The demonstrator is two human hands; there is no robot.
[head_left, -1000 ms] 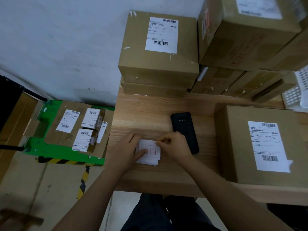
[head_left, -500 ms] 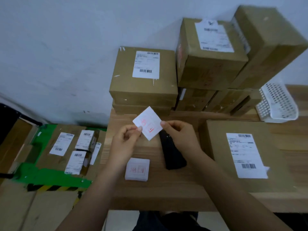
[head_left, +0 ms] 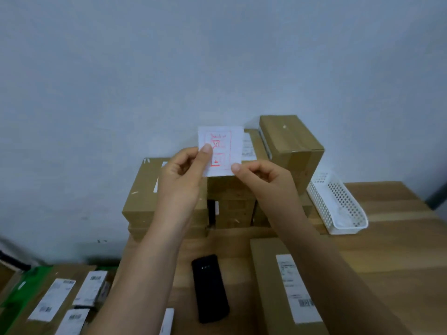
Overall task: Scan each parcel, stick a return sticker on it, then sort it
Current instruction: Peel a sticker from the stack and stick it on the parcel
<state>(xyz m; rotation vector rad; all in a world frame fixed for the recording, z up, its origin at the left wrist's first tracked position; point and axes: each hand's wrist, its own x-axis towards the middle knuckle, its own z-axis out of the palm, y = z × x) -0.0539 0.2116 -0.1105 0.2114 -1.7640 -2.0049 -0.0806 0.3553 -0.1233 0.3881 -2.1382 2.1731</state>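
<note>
The return sticker (head_left: 223, 151) is held up, red print facing the camera. Its left edge is pinched by the left hand (head_left: 180, 182), thumb on the front; its lower right corner is pinched by the right hand (head_left: 262, 180). A labelled parcel (head_left: 263, 286) is seen below the right forearm, and a black scanner (head_left: 210, 288) is laid between the two forearms. Stacked boxes (head_left: 290, 143) are seen behind the hands.

Bare forearms (head_left: 150, 262), left grip (head_left: 180, 180) and right grip (head_left: 263, 183) bare, thumbnails (head_left: 207, 148) short and rounded
</note>
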